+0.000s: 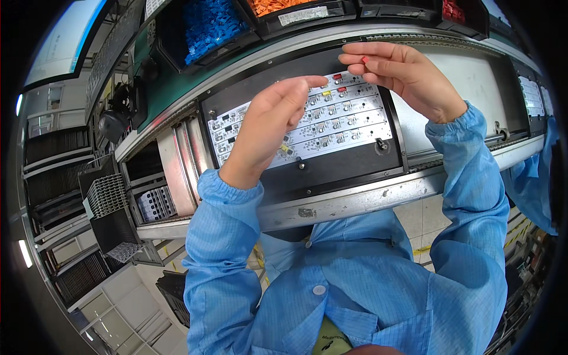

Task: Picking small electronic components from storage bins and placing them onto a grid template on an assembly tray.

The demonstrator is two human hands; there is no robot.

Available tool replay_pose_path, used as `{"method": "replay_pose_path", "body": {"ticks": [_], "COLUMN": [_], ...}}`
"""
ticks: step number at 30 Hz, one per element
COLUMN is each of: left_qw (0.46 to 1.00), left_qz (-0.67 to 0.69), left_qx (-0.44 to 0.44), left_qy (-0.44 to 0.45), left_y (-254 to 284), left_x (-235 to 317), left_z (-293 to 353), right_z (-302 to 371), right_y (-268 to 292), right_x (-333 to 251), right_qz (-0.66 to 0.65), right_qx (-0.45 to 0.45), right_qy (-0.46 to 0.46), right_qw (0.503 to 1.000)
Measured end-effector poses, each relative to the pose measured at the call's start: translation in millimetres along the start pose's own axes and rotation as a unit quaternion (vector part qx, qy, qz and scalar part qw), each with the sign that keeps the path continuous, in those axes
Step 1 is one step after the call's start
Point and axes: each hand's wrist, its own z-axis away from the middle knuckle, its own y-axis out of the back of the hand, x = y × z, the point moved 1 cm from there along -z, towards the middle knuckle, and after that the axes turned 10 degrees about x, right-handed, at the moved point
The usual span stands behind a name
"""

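Between the thumb and fingers of my right hand (408, 74) is a small red plastic part (365, 60), held above the far right corner of the white circuit board panel (371, 131). My left hand (269, 115) hovers over the panel's middle, index finger stretched to the right and the other fingers curled under. Whatever may lie inside those curled fingers is hidden. The panel lies in a black carrier frame (349, 158). Red parts (342, 90) and a yellow part (326, 93) sit on its far strips, close to my left fingertip. Another yellow part (286, 148) shows below my left hand.
Beyond the conveyor's metal rail (254, 59) stand black bins with blue parts (213, 29), orange parts (275, 6) and red parts (452, 10). More white boards (531, 94) lie at the right. A screen (59, 44) is at upper left, above racks (56, 160).
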Motion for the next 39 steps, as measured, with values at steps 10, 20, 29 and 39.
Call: {"method": "replay_pose_path", "body": {"ticks": [10, 20, 29, 39], "left_qw": [0.984, 0.919, 0.84, 0.808], "left_qz": [-0.111, -0.325, -0.415, -0.454], "left_qx": [0.009, 0.077, 0.125, 0.084], "left_qy": [-0.139, -0.209, -0.326, -0.367], "left_y": [3.9, -12.7, -29.1, -24.3], "left_x": [-20.6, -15.6, -20.0, -19.4], "left_z": [-6.5, 1.6, -0.7, 3.5], "right_z": [0.9, 5.2, 5.8, -3.3], "right_y": [-6.3, -15.0, -21.0, -11.0], "right_x": [-0.2, -8.1, 4.0, 15.6], "right_qz": [0.034, 0.154, 0.181, 0.251], "right_qx": [0.003, 0.026, 0.083, 0.061], "right_qy": [-0.011, -0.035, 0.097, 0.181], "right_qw": [0.999, 0.987, 0.975, 0.949]}}
